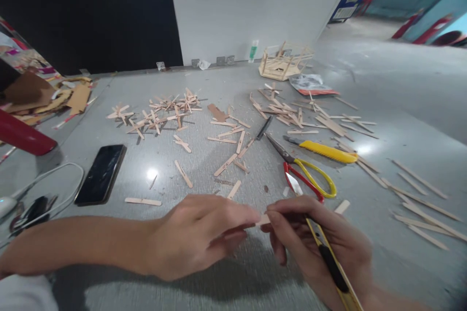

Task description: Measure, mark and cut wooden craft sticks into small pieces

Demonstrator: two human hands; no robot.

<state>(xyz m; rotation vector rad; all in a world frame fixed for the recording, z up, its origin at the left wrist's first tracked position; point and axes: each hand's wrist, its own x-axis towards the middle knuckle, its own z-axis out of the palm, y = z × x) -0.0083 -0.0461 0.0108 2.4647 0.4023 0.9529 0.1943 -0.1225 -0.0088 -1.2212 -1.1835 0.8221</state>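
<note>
A small pale wooden craft stick (263,221) spans the gap between my two hands, low in the middle of the view. My left hand (204,238) pinches its left end, fingers closed. With thumb and fingertips, my right hand (337,235) grips the other end. That same hand also holds a utility knife (332,262) with a yellow and black handle, its blade pointing up and away. Just beyond lie scissors (310,182) with red and yellow handles, and a yellow box cutter (328,150). Loose craft sticks (226,164) are scattered ahead of my hands.
Crossed sticks (171,107) form a pile at back left; more sticks (426,209) lie at right. A wooden stick frame (284,63) and a plastic packet (314,84) stand near the back panel. At left are a phone (100,175), a white cable (51,172) and cardboard scraps (78,99).
</note>
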